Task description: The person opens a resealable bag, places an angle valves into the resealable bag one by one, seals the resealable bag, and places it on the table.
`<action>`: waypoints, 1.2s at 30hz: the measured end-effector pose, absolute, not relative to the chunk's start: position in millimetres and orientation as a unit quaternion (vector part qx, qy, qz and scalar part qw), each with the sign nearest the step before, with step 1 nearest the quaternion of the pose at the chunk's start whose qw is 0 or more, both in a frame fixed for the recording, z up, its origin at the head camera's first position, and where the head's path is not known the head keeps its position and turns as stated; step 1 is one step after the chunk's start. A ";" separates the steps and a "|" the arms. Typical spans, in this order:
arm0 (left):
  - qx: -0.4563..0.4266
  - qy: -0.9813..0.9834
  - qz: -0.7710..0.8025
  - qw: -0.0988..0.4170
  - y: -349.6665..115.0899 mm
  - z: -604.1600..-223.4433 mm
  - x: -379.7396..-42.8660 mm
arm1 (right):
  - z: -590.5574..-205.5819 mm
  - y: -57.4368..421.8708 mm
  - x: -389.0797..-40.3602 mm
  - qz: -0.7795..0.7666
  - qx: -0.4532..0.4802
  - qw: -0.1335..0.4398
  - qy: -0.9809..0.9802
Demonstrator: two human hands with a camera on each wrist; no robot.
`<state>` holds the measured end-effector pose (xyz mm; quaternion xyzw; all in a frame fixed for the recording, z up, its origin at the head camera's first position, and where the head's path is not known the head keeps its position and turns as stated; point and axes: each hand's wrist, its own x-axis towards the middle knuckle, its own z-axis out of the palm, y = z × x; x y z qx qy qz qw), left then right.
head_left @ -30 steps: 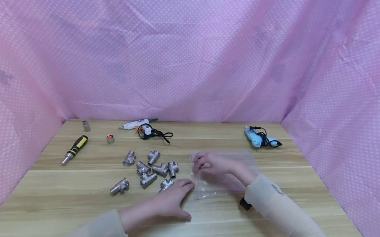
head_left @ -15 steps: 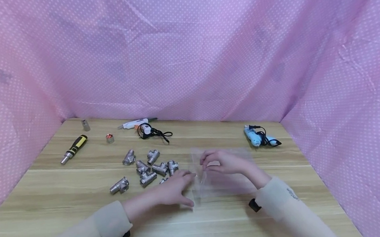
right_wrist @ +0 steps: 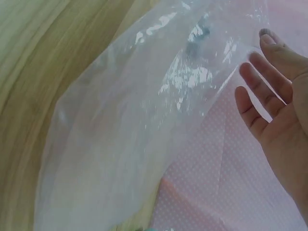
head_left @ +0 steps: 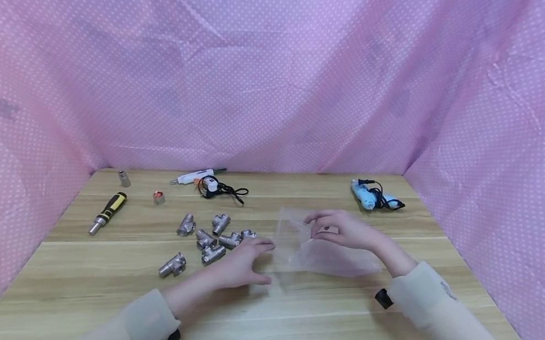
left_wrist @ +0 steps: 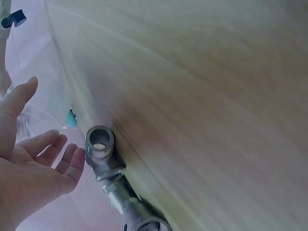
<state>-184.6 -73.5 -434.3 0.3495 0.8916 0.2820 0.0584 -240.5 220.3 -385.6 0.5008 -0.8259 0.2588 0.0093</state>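
Bag: the clear plastic bag (head_left: 329,257) lies on the table (head_left: 288,323) to the right of the metal tee fittings (head_left: 213,255). It lay flat a second ago; now the film is lifted and bent upward near the right hand, with its lower corner swung outward.
Right hand (head_left: 351,229): has shifted rightward, away from the left hand; thumb and forefinger appear to pinch the bag's edge, other fingers loosely bent.
Left hand (head_left: 242,263): fingers spread, gripping nothing; beside the bag's left edge, partly covering the nearest fittings. Whether it touches either, I cannot tell.
Meaning: the work in hand looks to be on the bag, perhaps parting or turning its film, with the fittings outside it.
Bag contents: no object shows inside; a bluish patch through the film is probably the blue tool (head_left: 365,196) beyond.
Short collar (head_left: 158,198): upright near the screwdriver (head_left: 108,212), something reddish at its mouth, too small to identify.
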 end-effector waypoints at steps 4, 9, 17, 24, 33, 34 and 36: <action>0.340 0.892 0.291 0.065 -78.1 -432.2 -184.3 | -385.1 230.1 -235.9 0.259 0.503 0.024 -0.824; 0.335 0.890 0.300 0.073 -79.2 -430.7 -183.7 | -390.6 231.8 -231.8 0.271 0.501 0.069 -0.819; 0.343 0.888 0.299 0.067 -72.9 -429.0 -181.7 | -398.2 211.3 -221.2 0.289 0.400 0.120 -0.861; 0.339 0.892 0.292 0.064 -68.9 -428.8 -182.6 | -402.6 199.2 -215.7 0.300 0.322 0.143 -0.887; 0.319 0.897 0.298 0.061 -59.8 -429.3 -190.3 | -408.7 196.1 -216.0 0.324 0.338 0.110 -0.877; 0.317 0.896 0.304 0.062 -58.2 -428.6 -191.3 | -408.2 195.7 -216.0 0.326 0.341 0.103 -0.876; 0.313 0.892 0.318 0.066 -54.5 -427.2 -193.1 | -406.5 194.6 -215.5 0.326 0.347 0.093 -0.874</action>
